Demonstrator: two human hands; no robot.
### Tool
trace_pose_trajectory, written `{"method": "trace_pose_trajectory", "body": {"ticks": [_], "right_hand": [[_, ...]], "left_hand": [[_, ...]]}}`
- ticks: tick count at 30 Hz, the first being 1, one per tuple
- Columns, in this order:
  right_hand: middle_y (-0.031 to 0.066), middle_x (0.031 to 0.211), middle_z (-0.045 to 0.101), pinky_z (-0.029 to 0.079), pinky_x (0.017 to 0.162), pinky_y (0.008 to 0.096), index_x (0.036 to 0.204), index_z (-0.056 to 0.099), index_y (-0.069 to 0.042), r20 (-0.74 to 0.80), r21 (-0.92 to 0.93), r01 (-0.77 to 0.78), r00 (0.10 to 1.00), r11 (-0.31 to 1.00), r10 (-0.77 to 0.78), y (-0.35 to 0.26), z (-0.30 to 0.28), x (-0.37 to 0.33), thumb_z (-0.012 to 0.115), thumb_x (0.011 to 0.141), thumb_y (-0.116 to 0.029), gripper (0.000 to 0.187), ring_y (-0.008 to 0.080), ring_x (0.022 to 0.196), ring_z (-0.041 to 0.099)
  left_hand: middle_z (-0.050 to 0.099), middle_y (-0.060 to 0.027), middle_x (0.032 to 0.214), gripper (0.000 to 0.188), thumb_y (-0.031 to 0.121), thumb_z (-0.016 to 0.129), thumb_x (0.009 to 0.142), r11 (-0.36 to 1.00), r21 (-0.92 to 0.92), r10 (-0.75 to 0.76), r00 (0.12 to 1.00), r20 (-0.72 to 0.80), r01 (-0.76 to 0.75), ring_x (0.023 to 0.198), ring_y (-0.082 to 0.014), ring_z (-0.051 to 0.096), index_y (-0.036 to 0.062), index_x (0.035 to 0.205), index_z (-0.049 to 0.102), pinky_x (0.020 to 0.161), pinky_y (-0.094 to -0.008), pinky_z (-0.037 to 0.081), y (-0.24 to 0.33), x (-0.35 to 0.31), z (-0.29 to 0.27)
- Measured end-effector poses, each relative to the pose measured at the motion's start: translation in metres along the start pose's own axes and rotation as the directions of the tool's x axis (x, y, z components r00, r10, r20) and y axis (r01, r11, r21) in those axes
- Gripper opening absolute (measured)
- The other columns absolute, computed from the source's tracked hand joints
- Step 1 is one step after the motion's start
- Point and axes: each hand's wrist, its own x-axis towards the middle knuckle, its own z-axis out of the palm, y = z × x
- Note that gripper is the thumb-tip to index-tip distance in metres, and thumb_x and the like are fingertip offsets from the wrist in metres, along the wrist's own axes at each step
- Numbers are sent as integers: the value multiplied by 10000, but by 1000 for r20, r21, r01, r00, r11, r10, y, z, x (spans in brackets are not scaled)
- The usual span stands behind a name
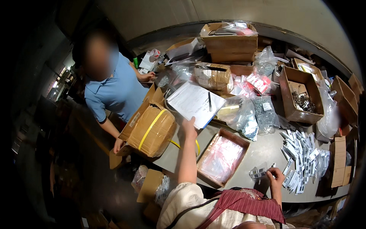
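My left arm reaches forward, and my left hand [189, 125] grips the near edge of a blue clipboard [207, 123]. White sheets with writing [190, 100] lie on it, and a black pen [209, 101] rests on the sheets. Low on the right, my right hand [275, 177] pinches a small clear plastic bag [258, 173] with metal-looking pieces in it. Beside that hand lies a heap of slim silvery packed parts [299, 160]. An open cardboard box of clear bags with red edges [223, 156] sits between my arms.
At the left a co-worker in a blue shirt [122, 84] stands by a carton with a yellow strap [152, 129], one hand on its flap. Bagged hardware [265, 114] and a box of metal parts [301, 108] crowd the far side. Open cartons stand below the table's left edge.
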Motion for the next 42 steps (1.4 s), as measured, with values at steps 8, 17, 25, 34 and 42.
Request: {"method": "trace_pose_trajectory", "body": {"ticks": [8,17,25,34,42], "right_hand": [[56,811,672,517,726,270,886,683,35,-58,24,-30,998,999,31,14,-13,-5,715,826,-43,103,128,755,642],[67,817,685,531,721,279,878,691,21,-23,15,-36,999,999,36,14,-16,3,725,813,-45,99,142,760,662],[60,789,694,533,695,273,870,695,16,-16,92,-28,999,995,29,16,-16,3,732,809,-41,91,132,728,664],[22,765,679,496,655,237,895,684,5,-5,92,19,1000,996,-19,38,-18,6,733,840,-39,86,94,698,630],[36,767,682,500,659,248,882,685,11,3,108,-19,1000,994,19,33,-18,5,733,834,-41,85,104,698,634]], "left_hand": [[616,-143,1284,426,-57,599,905,989,-143,29,1000,-3,-29,1104,-264,602,-59,1327,542,953,-382,484,48,-55,43],[575,-178,1339,441,-24,548,936,962,-153,255,946,197,-228,1190,-284,568,-78,1370,498,1027,-388,440,153,-104,78],[536,-195,1398,501,6,530,953,951,-164,302,906,296,-264,1258,-284,542,-110,1431,432,1074,-377,412,212,-134,84],[543,-190,1396,504,22,543,951,952,-148,300,909,290,-267,1264,-277,543,-107,1427,437,1075,-374,413,218,-144,81],[547,-185,1392,506,22,547,952,952,-157,299,906,300,-262,1257,-272,548,-110,1427,432,1074,-368,415,217,-136,76]]}}
